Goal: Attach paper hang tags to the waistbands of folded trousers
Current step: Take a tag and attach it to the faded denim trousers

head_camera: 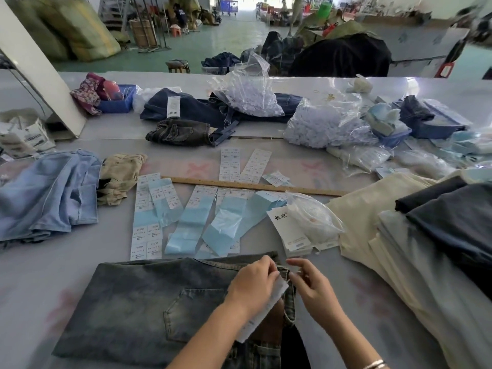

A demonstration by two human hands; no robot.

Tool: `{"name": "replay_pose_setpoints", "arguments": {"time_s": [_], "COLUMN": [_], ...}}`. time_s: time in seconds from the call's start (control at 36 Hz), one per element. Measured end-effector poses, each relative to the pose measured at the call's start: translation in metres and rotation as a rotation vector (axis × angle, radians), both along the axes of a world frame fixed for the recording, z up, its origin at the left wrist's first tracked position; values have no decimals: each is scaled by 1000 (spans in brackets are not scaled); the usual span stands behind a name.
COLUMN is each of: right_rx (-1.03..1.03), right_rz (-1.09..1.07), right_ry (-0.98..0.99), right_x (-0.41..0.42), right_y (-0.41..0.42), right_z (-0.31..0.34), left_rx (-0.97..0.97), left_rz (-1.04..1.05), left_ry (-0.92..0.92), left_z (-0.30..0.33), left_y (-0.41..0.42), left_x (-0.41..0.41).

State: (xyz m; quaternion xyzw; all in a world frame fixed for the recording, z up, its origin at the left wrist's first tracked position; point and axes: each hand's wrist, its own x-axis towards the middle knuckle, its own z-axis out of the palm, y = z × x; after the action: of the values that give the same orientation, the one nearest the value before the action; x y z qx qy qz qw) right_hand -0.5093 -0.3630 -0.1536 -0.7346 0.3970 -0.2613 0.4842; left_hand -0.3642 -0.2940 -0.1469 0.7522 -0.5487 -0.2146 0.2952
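Observation:
Folded grey washed jeans (149, 302) lie at the near edge of the table, waistband to the right. My left hand (253, 286) holds a white paper hang tag (262, 312) against the waistband (288, 286). My right hand (314, 291) is just right of it, fingers curled and pinching at the tag's top by a belt loop. What the fingertips pinch is too small to make out. A stack of spare hang tags (288, 230) lies just beyond, next to a clear bag (314, 217).
Strips of blue and white sticker labels (186, 225) and a wooden ruler (253, 186) lie mid-table. Cream and dark folded trousers (426, 235) are stacked at right, light blue jeans (48, 193) at left. Bags of fasteners (319, 123) and more jeans sit further back.

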Motion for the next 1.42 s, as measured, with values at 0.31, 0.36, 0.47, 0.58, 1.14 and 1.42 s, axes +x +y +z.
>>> {"name": "replay_pose_setpoints", "arguments": {"time_s": [0.31,0.36,0.47,0.58,1.14,1.42], "right_rx": [48,182,422,630,486,318], "right_rz": [-56,-117,-150,-156,57,-184], "right_ry": [-17,-67,-240,-290,437,258], "right_x": [4,5,2,-7,39,45], "right_y": [1,0,-5,-21,-9,21], "right_z": [2,1,7,7,-20,-58], "left_rx": [-66,-49,23,171,153,178], "left_rz": [45,35,85,14,15,2], "left_ry": [611,644,703,234,39,434], "left_z": [7,6,-5,-34,-51,-50], "left_y": [-14,-16,-20,-22,-24,-4], "left_x": [-8,-4,8,21,32,35]}}
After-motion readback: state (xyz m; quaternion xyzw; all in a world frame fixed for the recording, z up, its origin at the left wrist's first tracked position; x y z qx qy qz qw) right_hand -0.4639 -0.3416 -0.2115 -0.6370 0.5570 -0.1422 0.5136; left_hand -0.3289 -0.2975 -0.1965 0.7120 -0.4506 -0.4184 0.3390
